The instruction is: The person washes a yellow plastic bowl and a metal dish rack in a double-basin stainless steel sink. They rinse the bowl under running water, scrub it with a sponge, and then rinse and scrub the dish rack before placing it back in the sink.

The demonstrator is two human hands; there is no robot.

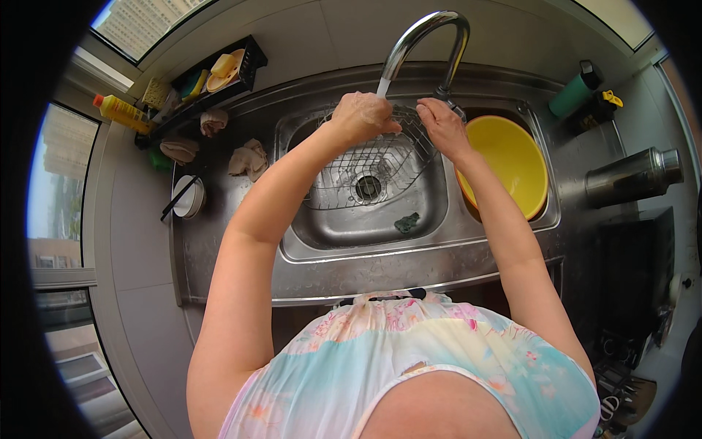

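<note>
Water runs from the curved chrome faucet (425, 27) onto the back of my left hand (363, 116), which is wet and holds something near the wire rack, though its fingers are partly hidden. My right hand (443, 127) is beside the rack's upper right edge; whether it grips the wire is unclear. The metal wire rack (351, 181) lies tilted in the left steel sink basin (334, 237), over the drain (368, 188). A dark green scrap (407, 223) rests on the basin floor. Close to my right forearm, a yellow bowl (510, 164) fills much of the right basin.
At left are a crumpled cloth (249, 159), stacked white bowls (189, 197) with a dark stick across them, and a black wall shelf (253, 63) holding soap (223, 66). Green (573, 93) and black bottles and a steel canister (630, 176) occupy the right side.
</note>
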